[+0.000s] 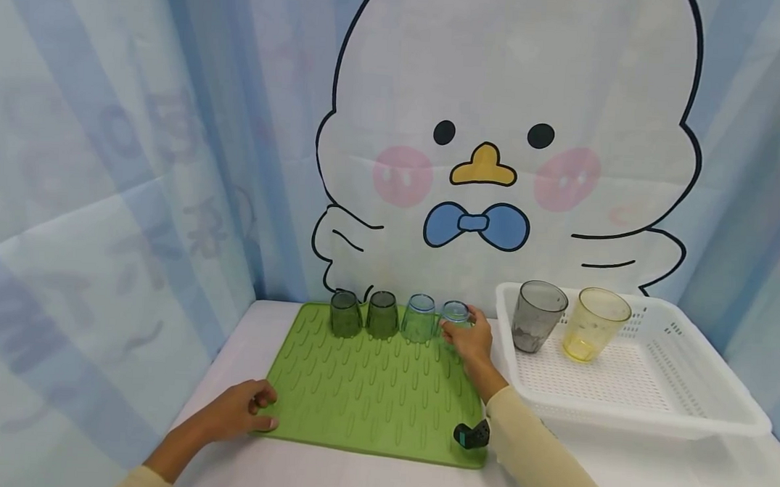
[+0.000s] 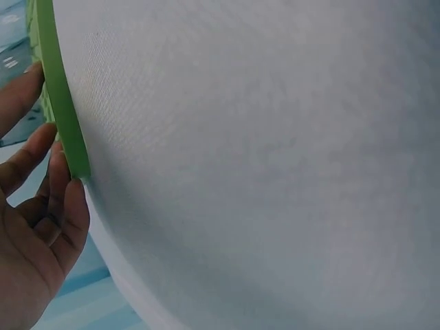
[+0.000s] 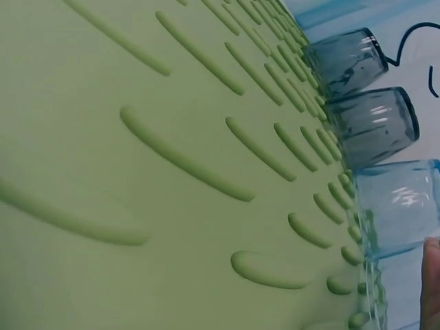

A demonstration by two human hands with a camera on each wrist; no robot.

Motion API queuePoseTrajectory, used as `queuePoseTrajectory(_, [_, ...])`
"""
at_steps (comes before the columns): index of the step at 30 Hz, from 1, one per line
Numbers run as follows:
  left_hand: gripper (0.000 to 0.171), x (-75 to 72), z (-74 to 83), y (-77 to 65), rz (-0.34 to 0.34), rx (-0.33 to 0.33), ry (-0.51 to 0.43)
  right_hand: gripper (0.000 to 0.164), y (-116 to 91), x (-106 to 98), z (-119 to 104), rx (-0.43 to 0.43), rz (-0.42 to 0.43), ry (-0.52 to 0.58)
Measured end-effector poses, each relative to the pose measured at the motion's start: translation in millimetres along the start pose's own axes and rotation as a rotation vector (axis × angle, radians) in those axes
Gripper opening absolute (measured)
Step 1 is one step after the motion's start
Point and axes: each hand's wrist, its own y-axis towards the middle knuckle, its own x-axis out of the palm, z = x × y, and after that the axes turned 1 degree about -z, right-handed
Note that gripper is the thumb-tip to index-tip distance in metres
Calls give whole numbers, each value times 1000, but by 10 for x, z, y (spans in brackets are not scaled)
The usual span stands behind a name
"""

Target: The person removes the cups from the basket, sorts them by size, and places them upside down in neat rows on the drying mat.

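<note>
On the green ribbed mat (image 1: 373, 388), my right hand (image 1: 471, 341) grips a small blue glass (image 1: 455, 312) at the right end of a row along the back edge. Beside it stands another blue glass (image 1: 419, 319), then two dark tinted glasses (image 1: 382, 316), all with their narrower ends up. In the right wrist view only a finger (image 3: 431, 282) shows, near the blue glass (image 3: 399, 206). My left hand (image 1: 235, 409) rests at the mat's front left corner, and its loosely bent fingers touch the mat's edge (image 2: 65, 110) in the left wrist view.
A white perforated basket (image 1: 712, 359) stands right of the mat. Inside it are a grey glass (image 1: 537, 319) and a yellow glass (image 1: 594, 325), both mouth up and tilted. A patterned curtain (image 1: 488, 81) rises behind the white table (image 1: 223, 469).
</note>
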Motion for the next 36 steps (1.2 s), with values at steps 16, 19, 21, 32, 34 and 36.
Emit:
queuePoseTrajectory(16, [39,23,29,4,2,-13,2,97,-60,-64,-3,4,-88,-83])
queuePoseTrajectory(19, [39,26,31,4,7,-17,-3,104,-102,-71,-14,12,-101,-145])
queuePoseTrajectory(21, [38,24,31,4,6,-18,-8,108,-145,-83,-23,18,-117,-186])
queuePoseTrajectory(32, [40,-2,69,-24,5,-38,-8,108,-476,-205,-27,12,-202,-259])
queuePoseTrajectory(34, [40,6,73,-19,10,-40,3,108,-579,-240,-36,15,-229,-269])
queuePoseTrajectory(36, [39,13,77,-13,11,-42,7,109,-696,-284,-47,18,-263,-275])
